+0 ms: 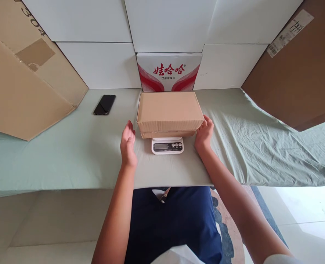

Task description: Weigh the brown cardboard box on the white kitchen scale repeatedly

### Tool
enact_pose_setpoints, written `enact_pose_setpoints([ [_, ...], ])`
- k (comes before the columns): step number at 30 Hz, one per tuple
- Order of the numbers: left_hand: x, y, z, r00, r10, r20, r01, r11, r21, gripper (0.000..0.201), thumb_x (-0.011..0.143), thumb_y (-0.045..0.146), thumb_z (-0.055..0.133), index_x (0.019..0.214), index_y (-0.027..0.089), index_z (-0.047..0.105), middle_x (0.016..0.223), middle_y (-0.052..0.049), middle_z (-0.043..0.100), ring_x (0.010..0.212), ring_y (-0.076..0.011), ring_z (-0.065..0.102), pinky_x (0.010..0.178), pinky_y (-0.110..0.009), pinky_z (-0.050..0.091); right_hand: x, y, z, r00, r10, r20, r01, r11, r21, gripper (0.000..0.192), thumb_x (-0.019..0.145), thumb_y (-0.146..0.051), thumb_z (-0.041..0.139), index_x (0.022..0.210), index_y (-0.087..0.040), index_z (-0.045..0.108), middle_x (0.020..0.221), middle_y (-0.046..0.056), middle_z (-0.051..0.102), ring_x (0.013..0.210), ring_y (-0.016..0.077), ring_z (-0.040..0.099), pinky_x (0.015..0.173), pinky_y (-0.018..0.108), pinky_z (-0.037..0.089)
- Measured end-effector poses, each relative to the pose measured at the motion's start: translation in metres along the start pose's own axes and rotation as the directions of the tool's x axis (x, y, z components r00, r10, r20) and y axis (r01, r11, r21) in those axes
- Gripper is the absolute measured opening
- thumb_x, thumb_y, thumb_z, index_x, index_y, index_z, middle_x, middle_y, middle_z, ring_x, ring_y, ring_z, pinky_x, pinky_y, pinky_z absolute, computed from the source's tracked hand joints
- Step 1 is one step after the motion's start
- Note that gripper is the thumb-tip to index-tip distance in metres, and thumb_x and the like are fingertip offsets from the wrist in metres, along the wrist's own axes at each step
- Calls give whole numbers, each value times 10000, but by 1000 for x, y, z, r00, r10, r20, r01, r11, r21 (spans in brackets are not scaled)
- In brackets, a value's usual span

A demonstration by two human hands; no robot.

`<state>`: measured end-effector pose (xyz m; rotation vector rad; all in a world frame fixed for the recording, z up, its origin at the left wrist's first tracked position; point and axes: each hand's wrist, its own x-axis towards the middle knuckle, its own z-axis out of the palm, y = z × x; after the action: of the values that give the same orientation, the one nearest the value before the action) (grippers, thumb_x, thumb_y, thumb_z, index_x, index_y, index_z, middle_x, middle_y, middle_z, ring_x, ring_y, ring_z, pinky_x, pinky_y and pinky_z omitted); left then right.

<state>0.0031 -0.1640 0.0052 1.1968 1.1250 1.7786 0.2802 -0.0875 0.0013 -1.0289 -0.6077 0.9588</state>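
While hands flank the box (170, 112), a phone (104, 104) lies aside.

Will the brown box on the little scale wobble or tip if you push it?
Probably a bit: the cardboard box overhangs the small scale on both sides, so a push near an edge might rock it. It looks stiff and flat-sided, so it shouldn't roll.
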Motion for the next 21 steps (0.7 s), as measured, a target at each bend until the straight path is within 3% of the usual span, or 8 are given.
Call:
enact_pose_setpoints([
  [11, 2, -3, 1, 999, 13, 46, -15, 999, 31, 688, 920, 611, 562, 1524, 288, 499, 1680, -76, 399, 1587, -283, 310, 1292, -441, 293, 5, 13, 2, 987, -152, 47, 152, 988, -2, 376, 890, -598, 519, 1059, -265, 567, 1137, 13, 663, 1109, 163, 646, 1000, 345, 502],
  [21, 6, -8, 4, 988, 42, 152, -47, 998, 32, 751, 919, 649, 540, 1571, 296, 423, 1690, -76, 381, 1589, -306, 300, 1298, -466, 272, 6, 10, 7, 992, -112, 62, 111, 994, 25, 428, 864, -618, 527, 1104, -263, 553, 1103, 9, 653, 1037, 178, 643, 864, 332, 515],
])
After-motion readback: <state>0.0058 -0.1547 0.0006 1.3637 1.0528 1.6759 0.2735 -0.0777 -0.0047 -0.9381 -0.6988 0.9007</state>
